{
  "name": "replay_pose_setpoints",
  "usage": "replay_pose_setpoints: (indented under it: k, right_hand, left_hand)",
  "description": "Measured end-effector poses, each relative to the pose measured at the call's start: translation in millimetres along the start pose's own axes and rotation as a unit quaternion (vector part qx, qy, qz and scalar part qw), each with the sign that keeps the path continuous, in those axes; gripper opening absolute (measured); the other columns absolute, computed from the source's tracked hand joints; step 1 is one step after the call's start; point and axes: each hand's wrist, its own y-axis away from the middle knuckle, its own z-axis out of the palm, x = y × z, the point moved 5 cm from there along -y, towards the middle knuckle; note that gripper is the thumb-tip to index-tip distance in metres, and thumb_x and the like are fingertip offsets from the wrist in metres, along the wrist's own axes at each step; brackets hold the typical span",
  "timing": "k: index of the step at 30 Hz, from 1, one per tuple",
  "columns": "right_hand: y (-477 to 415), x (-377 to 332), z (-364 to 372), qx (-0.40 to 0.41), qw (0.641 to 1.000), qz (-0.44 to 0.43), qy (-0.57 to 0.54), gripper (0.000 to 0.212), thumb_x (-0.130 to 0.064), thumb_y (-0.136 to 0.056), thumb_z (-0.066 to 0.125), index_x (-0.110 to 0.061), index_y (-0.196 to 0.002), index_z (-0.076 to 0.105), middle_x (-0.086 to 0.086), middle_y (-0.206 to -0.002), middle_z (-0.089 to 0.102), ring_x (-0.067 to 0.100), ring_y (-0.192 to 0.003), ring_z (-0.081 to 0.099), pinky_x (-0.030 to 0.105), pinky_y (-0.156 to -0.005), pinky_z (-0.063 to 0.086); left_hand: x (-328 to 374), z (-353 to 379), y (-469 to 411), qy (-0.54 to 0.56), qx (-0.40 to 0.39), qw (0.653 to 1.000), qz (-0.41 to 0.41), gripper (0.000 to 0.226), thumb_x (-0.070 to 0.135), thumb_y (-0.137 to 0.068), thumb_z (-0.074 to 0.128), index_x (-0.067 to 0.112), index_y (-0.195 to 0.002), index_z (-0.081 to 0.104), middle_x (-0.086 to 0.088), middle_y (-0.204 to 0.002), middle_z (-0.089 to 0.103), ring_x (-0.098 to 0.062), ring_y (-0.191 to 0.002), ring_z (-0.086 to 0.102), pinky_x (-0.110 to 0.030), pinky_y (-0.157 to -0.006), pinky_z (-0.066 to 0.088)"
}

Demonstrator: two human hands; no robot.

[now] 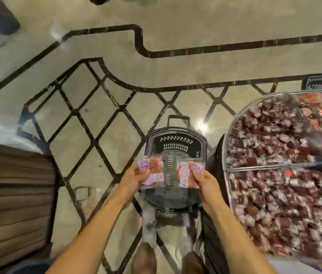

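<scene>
**Shopping basket (176, 144) under a two-handed grip**

A snack packet (153, 171) with a purple label is pinched at its 9 o'clock edge between the thumb and curled fingers of the left hand (136, 175). A second snack packet (187, 175) is pinched at its 3 o'clock edge by the right hand (205, 180). The two packets are held side by side, apart, above the black basket. The basket is set on the tiled floor (116, 135), at 12 o'clock from two brown shoes (144, 258). At 3 o'clock from the basket, a display bin (225, 147) is heaped with wrapped dark-red snacks (271, 139), blurred in the view.
</scene>
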Motion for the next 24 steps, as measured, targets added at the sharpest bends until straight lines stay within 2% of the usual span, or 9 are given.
replay_pose_setpoints:
  k: [3,7,9,11,13,15,17,20,24]
  right_hand:
    - [-61,49,-2,0.023,0.998,0.016,0.049,0.036,-0.05,-0.083,0.076,-0.014,-0.086,0.074,0.014,-0.099,0.078,0.037,-0.098,0.072,0.052,-0.1,0.051]
    - [-134,111,-11,0.059,0.997,0.0,0.053,0.035,-0.024,-0.099,0.071,0.01,-0.099,0.062,0.005,-0.08,0.068,0.017,-0.078,0.064,0.029,-0.078,0.048]
    - [-175,150,-21,0.072,0.994,-0.006,0.078,0.061,-0.041,-0.093,0.077,0.015,-0.095,0.054,0.01,-0.076,0.06,0.021,-0.073,0.057,0.035,-0.077,0.045]
    - [-218,201,-40,0.094,0.992,-0.001,0.086,0.077,-0.061,-0.078,0.083,0.008,-0.093,0.053,0.012,-0.078,0.055,0.023,-0.074,0.051,0.041,-0.077,0.042]
    - [-243,230,-47,0.115,0.989,0.031,0.084,0.05,-0.043,-0.088,0.08,0.002,-0.093,0.059,0.01,-0.081,0.062,0.023,-0.077,0.057,0.042,-0.079,0.046]
    - [-255,236,-45,0.136,0.984,0.055,0.1,0.019,-0.018,-0.099,0.071,-0.001,-0.099,0.064,0.008,-0.082,0.066,0.022,-0.078,0.061,0.039,-0.081,0.049]
    - [-281,258,-49,0.135,0.981,0.074,0.117,0.008,-0.008,-0.101,0.067,0.0,-0.104,0.066,0.007,-0.082,0.069,0.019,-0.078,0.064,0.035,-0.078,0.051]
    - [-322,295,-51,0.143,0.971,0.11,0.159,0.01,-0.003,-0.099,0.067,-0.003,-0.109,0.067,0.008,-0.093,0.072,0.021,-0.085,0.065,0.036,-0.081,0.055]
    - [-370,338,-49,0.158,0.957,0.147,0.194,0.028,-0.007,-0.098,0.069,-0.007,-0.124,0.059,0.012,-0.112,0.072,0.028,-0.099,0.069,0.045,-0.097,0.056]
  left_hand:
    - [-62,0,-82,-0.029,0.005,0.999,-0.035,0.025,0.014,-0.095,0.072,0.017,-0.12,0.072,-0.01,-0.115,0.078,-0.034,-0.111,0.073,-0.057,-0.106,0.052]
    - [-142,11,-181,-0.071,-0.025,0.995,-0.067,0.03,0.021,-0.088,0.078,0.017,-0.117,0.075,-0.006,-0.112,0.079,-0.03,-0.11,0.073,-0.056,-0.106,0.052]
    - [-181,18,-223,-0.079,-0.033,0.993,-0.08,0.036,0.023,-0.087,0.079,0.016,-0.123,0.073,-0.006,-0.114,0.079,-0.029,-0.112,0.073,-0.055,-0.106,0.052]
    - [-215,25,-256,-0.096,-0.037,0.991,-0.085,0.035,0.02,-0.092,0.077,0.015,-0.126,0.07,-0.006,-0.113,0.077,-0.03,-0.112,0.071,-0.052,-0.104,0.054]
    - [-244,33,-280,-0.107,-0.036,0.989,-0.1,0.017,0.014,-0.096,0.072,0.015,-0.113,0.07,0.0,-0.098,0.076,-0.025,-0.101,0.07,-0.045,-0.092,0.054]
    - [-272,40,-304,-0.125,-0.029,0.984,-0.123,0.01,0.003,-0.101,0.064,0.013,-0.102,0.065,0.005,-0.084,0.067,-0.014,-0.084,0.062,-0.027,-0.076,0.052]
    - [-296,44,-329,-0.148,-0.016,0.981,-0.128,0.015,-0.004,-0.101,0.06,0.006,-0.111,0.063,0.001,-0.088,0.065,-0.014,-0.08,0.06,-0.018,-0.065,0.051]
    - [-335,44,-372,-0.174,0.007,0.972,-0.156,0.024,-0.004,-0.096,0.066,0.001,-0.12,0.063,-0.011,-0.107,0.07,-0.017,-0.08,0.064,-0.014,-0.055,0.052]
    - [-381,43,-426,-0.209,0.056,0.957,-0.196,0.031,0.0,-0.085,0.081,0.008,-0.113,0.071,-0.009,-0.106,0.075,-0.025,-0.095,0.073,-0.037,-0.089,0.062]
